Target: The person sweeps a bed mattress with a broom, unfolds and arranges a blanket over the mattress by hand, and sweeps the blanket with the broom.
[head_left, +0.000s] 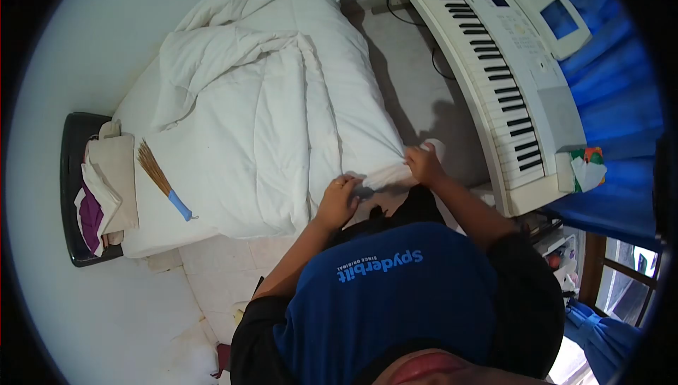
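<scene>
A white comforter [275, 109] spreads over the bed, its upper part folded back in a loose heap. At the edge nearest me, my left hand [339, 199] is closed with its fingers pinching the comforter's border. To the right, my right hand [424, 164] grips the comforter near its corner, thumb and fingers drawn together. Between both hands the fabric hangs bunched toward my legs. A short stick broom [161, 173] with a blue handle lies on the white sheet at the left.
A black headboard or tray [74, 194] at the far left borders beige, white and purple folded cloths [113, 180]. An electronic keyboard [494, 88] stands along the right, with a tissue pack [587, 169] at its near end. Blue curtains [614, 95] hang behind it. Cables lie on the floor.
</scene>
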The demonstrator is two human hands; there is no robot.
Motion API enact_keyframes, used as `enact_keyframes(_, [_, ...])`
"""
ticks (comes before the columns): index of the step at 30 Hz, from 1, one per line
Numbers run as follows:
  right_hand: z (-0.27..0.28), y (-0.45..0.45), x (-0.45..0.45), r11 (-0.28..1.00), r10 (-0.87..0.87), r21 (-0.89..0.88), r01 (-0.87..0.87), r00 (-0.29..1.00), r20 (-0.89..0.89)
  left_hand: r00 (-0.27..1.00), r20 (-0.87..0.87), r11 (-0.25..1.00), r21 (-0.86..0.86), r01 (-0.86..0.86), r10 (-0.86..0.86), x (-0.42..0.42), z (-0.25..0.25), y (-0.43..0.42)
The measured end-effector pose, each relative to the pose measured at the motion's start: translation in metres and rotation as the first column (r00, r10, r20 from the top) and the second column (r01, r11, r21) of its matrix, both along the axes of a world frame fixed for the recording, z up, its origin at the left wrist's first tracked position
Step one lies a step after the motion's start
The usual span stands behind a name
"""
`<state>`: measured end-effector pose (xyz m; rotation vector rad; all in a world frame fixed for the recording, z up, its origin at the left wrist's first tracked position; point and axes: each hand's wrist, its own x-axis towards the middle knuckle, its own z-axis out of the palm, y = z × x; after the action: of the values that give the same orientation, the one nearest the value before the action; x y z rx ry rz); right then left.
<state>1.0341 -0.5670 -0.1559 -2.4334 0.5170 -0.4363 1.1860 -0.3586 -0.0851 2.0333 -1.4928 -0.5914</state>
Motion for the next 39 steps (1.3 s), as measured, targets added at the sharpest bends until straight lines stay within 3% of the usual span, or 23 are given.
enact_keyframes(2, [0.001,0.005,-0.013,0.992,-0.125,-0.02,0.125,0.992,-0.028,0.999,-0.039,1.0,-0.003,-0.003,0.003,0.002,-0.001,-0.008])
enact_keyframes(4, [-0.035,0.015,-0.019,0.968,-0.234,0.041,0.248,0.95,-0.207,0.998,-0.056,1.0,-0.013,0.002,-0.003,0.002,-0.003,-0.004])
enact_keyframes(6, [-0.062,0.017,-0.004,0.967,-0.219,0.019,0.254,0.867,-0.447,0.999,0.02,0.999,0.005,0.041,-0.041,0.006,-0.019,-0.006])
enact_keyframes(7, [-0.055,0.007,0.005,0.967,-0.229,0.001,0.254,0.875,-0.427,0.996,0.061,0.998,0.022,0.061,-0.062,0.01,-0.027,-0.006])
enact_keyframes(8, [-0.049,0.005,0.009,0.993,-0.051,0.06,0.105,0.811,-0.583,0.995,0.074,0.998,0.012,0.068,-0.068,0.013,-0.034,-0.001])
enact_keyframes(9, [-0.043,0.004,0.014,0.989,0.126,0.143,-0.034,0.692,-0.711,0.98,0.086,0.973,0.161,0.166,-0.181,0.017,-0.041,0.004])
enact_keyframes(10, [-0.038,-0.003,0.015,0.992,0.111,0.123,-0.034,0.7,-0.706,0.955,0.085,0.921,0.3,0.249,-0.286,0.021,-0.046,0.006])
enact_keyframes(11, [-0.039,-0.016,0.011,0.988,0.149,0.128,-0.083,0.69,-0.709,0.954,0.101,0.928,0.279,0.245,-0.283,0.027,-0.049,0.004])
enact_keyframes(14, [-0.022,-0.031,0.007,0.976,0.211,0.121,-0.181,0.656,-0.724,0.95,-0.148,0.912,0.274,0.307,-0.275,0.038,-0.058,0.0])
enact_keyframes(16, [-0.006,-0.027,0.01,0.956,0.249,0.269,-0.116,0.807,-0.536,0.94,-0.214,0.917,0.244,0.315,-0.266,0.042,-0.064,-0.002])
enact_keyframes(18, [-0.002,-0.016,0.018,0.828,0.464,0.508,-0.237,0.797,-0.385,0.907,-0.343,0.917,0.221,0.332,-0.245,0.052,-0.065,-0.012])
enact_keyframes(20, [0.011,0.008,0.014,0.738,0.364,0.675,0.003,0.84,-0.402,0.88,-0.435,0.929,0.213,0.304,-0.189,0.061,-0.059,-0.022])
enact_keyframes(22, [-0.014,-0.016,0.02,0.776,0.438,0.623,-0.095,0.792,-0.425,0.78,-0.622,0.932,0.239,0.273,-0.069,0.069,-0.053,-0.031])
enact_keyframes(23, [-0.023,-0.037,0.026,0.793,0.506,0.58,-0.188,0.733,-0.454,0.787,-0.613,0.936,0.232,0.264,-0.07,0.073,-0.05,-0.038])
enact_keyframes(26, [-0.01,-0.093,0.051,0.711,0.591,0.695,-0.103,0.624,-0.512,0.79,-0.613,0.991,-0.11,-0.07,-0.012,0.081,-0.048,-0.057])
enact_keyframes(30, [-0.021,-0.161,0.097,0.781,0.383,0.621,0.066,0.734,-0.56,0.839,-0.513,0.979,0.014,-0.203,0.181,0.083,-0.077,-0.094])
enact_keyframes(31, [-0.021,-0.177,0.109,0.772,0.406,0.633,0.048,0.729,-0.55,0.268,-0.842,0.858,0.361,-0.365,0.469,0.078,-0.083,-0.106])
enact_keyframes(32, [-0.021,-0.197,0.121,0.765,0.372,0.641,0.055,0.775,-0.511,-0.092,-0.842,0.781,0.53,-0.33,0.532,0.081,-0.082,-0.109])
enact_keyframes(33, [-0.02,-0.215,0.132,0.756,0.337,0.652,0.063,0.815,-0.471,-0.439,-0.702,0.66,0.699,-0.274,0.561,0.084,-0.08,-0.113])
enact_keyframes(34, [-0.027,-0.232,0.14,0.746,0.363,0.664,0.043,0.811,-0.46,0.066,-0.814,0.797,0.545,-0.262,0.578,0.088,-0.065,-0.109])
enact_keyframes(35, [-0.041,-0.25,0.145,0.73,0.341,0.682,0.046,0.841,-0.421,0.55,-0.72,0.898,0.417,-0.142,0.422,0.092,-0.057,-0.107])
enact_keyframes(37, [-0.069,-0.282,0.153,0.706,0.342,0.707,0.026,0.863,-0.373,0.516,-0.715,0.879,0.427,-0.213,0.472,0.092,-0.074,-0.099])
enact_keyframes(39, [-0.093,-0.303,0.161,0.764,0.44,0.645,-0.001,0.733,-0.519,0.452,-0.722,0.851,0.426,-0.306,0.524,0.091,-0.089,-0.093])
